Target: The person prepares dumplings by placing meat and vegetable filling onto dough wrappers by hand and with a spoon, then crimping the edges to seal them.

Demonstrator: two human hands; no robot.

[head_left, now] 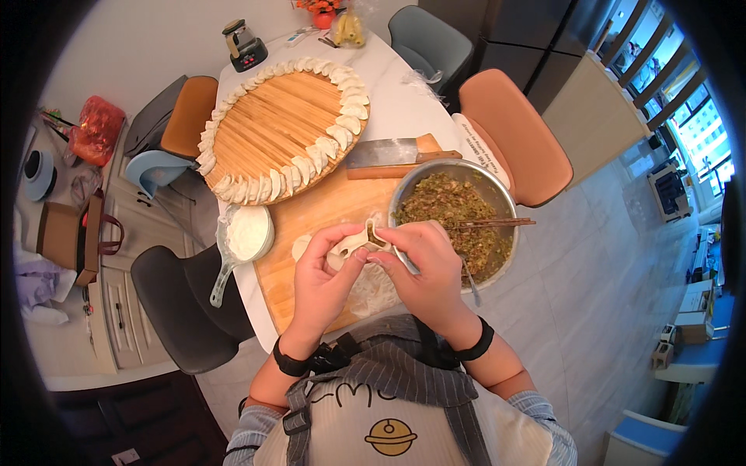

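Between my left hand [326, 274] and my right hand [425, 268], a dough wrapper [371, 231] is held up, pinched together in the middle. Green-brown filling shows in its open far end. Fingers and thumbs of both hands press on the dough. Below it lies a floured wooden board [291, 256], with loose flour [373, 291] near my wrists. Part of a flat dough round [301, 247] shows left of my left hand. Close to my right hand stands a metal bowl [512, 256] of chopped filling [443, 198], with chopsticks [495, 222] and a spoon [470, 276] in it.
A round bamboo tray [280, 128] carries a ring of folded dumplings [315, 156]. A cleaver [384, 152] lies beyond the bowl. At left is a handled cup of flour [247, 233]. A glass kettle [245, 46] and bananas [349, 29] stand far back; chairs [513, 134] surround the table.
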